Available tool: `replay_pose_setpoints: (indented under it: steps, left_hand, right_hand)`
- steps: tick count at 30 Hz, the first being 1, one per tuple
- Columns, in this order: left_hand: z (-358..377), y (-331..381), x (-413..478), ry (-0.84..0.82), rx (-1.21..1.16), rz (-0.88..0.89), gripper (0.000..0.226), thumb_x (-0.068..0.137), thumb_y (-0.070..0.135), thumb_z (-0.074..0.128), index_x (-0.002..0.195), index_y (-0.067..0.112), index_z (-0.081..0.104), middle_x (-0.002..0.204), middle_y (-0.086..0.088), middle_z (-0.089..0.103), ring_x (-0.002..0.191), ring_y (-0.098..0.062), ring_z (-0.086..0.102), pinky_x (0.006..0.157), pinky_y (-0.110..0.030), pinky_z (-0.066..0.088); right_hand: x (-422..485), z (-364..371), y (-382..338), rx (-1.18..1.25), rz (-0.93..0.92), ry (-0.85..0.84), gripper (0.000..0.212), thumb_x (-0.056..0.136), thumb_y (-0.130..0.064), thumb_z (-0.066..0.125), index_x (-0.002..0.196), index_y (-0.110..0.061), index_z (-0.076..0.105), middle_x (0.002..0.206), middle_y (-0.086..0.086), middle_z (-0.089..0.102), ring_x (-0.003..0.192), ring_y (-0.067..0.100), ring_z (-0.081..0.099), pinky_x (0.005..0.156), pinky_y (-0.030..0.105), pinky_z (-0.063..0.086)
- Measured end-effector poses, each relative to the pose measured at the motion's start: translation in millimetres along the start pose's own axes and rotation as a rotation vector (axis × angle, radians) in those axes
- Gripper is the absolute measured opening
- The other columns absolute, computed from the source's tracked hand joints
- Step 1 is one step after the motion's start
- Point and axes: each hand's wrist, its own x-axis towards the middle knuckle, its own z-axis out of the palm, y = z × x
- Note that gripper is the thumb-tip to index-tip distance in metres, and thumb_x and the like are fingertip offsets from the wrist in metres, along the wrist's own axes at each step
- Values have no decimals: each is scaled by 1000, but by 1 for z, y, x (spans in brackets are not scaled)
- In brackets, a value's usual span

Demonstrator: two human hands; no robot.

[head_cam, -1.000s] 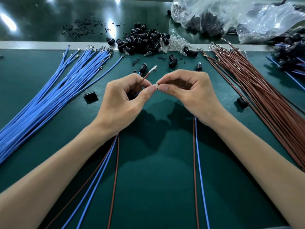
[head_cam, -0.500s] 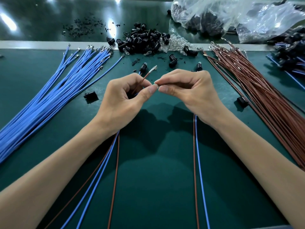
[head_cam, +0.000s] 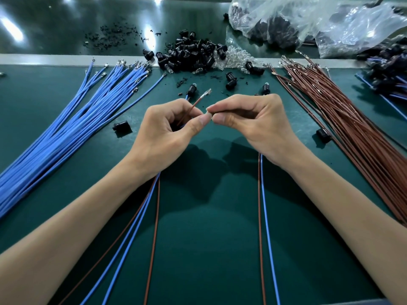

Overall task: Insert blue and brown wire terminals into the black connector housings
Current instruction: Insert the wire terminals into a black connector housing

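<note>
Nearest the camera, a brown wire and a blue wire trail back from under the right hand toward the body, and more blue and brown strands run back from under the left hand.

Very little has changed over the last second — both hands hold the same meeting point, thumbs almost tip to tip, with only a slight drift. I read that as the seating push on a terminal, fine pressure and not travel; whether it has clicked home cannot be seen.

At the grip itself, the right thumb and forefinger are pressed together on a small pale terminal tip; whatever housing it enters is hidden inside the fingers. The left hand is curled, its thumb pad against that same tip, and it pinches a brown wire whose bare metal terminal sticks up just above the pinch, as it did before.

Beyond the grip lie loose black connector housings in a heap; to its left fans the blue wire bundle, to its right the brown wire bundle. Farthest back, plastic bags.
</note>
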Motion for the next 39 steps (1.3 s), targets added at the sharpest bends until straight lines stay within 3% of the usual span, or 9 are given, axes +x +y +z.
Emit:
replay_pose_setpoints:
  steps: [5, 10, 13, 16, 21, 24, 29, 34, 39]
  left_hand:
    - [0, -1, 0, 7, 13, 4, 16, 87, 11, 67, 73, 16, 62, 51, 12, 44, 47, -1, 33, 46, -13, 26]
    - [1, -2, -1, 15, 87, 38, 12, 86, 10, 69, 75, 6, 64, 53, -1, 47, 48, -4, 35, 45, -13, 27]
    - [1, -4, -2, 24, 140, 54, 14, 85, 10, 70, 74, 4, 65, 53, -18, 50, 49, -9, 35, 45, -23, 28]
    - [1, -6, -2, 0, 170, 60, 14, 85, 11, 70, 75, 2, 66, 56, -24, 51, 50, -14, 35, 47, -32, 29]
    - [1, -7, -2, -22, 204, 85, 12, 84, 12, 70, 75, 8, 65, 54, -21, 51, 49, -10, 34, 47, -25, 29]
    - [1, -7, -1, -17, 176, 70, 12, 85, 11, 70, 75, 9, 65, 53, -18, 49, 49, -7, 33, 47, -21, 28]
    - [1, -5, 0, 8, 109, 34, 12, 85, 11, 69, 74, 8, 64, 51, 7, 44, 46, -1, 34, 47, -10, 27]
    - [2, -2, -1, 25, 95, 48, 12, 85, 11, 69, 75, 7, 64, 54, 4, 48, 47, -1, 36, 47, -10, 29]
    - [2, 0, -2, 36, 54, 38, 17, 86, 12, 68, 72, 18, 61, 52, 10, 45, 45, -1, 35, 46, -10, 28]
  right_hand:
    - [-1, -1, 0, 7, 25, -8, 32, 79, 7, 69, 105, -11, 66, 72, -14, 71, 70, 2, 68, 73, 14, 51]
    - [0, -2, 1, 20, 69, -56, 28, 80, 7, 68, 94, -18, 68, 70, -11, 71, 67, 4, 67, 72, 18, 53]
    - [0, -3, 2, 26, 102, -82, 24, 80, 5, 68, 88, -17, 69, 71, -9, 72, 67, 5, 67, 71, 18, 52]
    - [1, -6, 3, 43, 165, -131, 22, 78, 2, 71, 84, -19, 71, 73, -5, 72, 69, 6, 68, 71, 17, 52]
    - [2, -13, 4, 137, 223, -149, 17, 72, -6, 75, 77, -23, 76, 74, 0, 73, 71, 6, 68, 72, 17, 53]
    - [1, -11, 4, 84, 173, -126, 22, 77, 2, 72, 83, -19, 74, 73, -2, 73, 72, 6, 68, 72, 16, 52]
    - [0, -4, 3, -7, 62, -84, 27, 80, 7, 68, 88, -19, 69, 71, -8, 71, 69, 5, 67, 74, 17, 52]
    - [-2, 3, 4, -122, -24, -45, 27, 84, 5, 64, 90, -21, 66, 77, -1, 68, 67, 3, 66, 72, 19, 54]
    - [-3, 6, 5, -268, -136, 20, 17, 86, 4, 62, 96, -10, 68, 79, 0, 66, 69, 4, 64, 73, 18, 51]
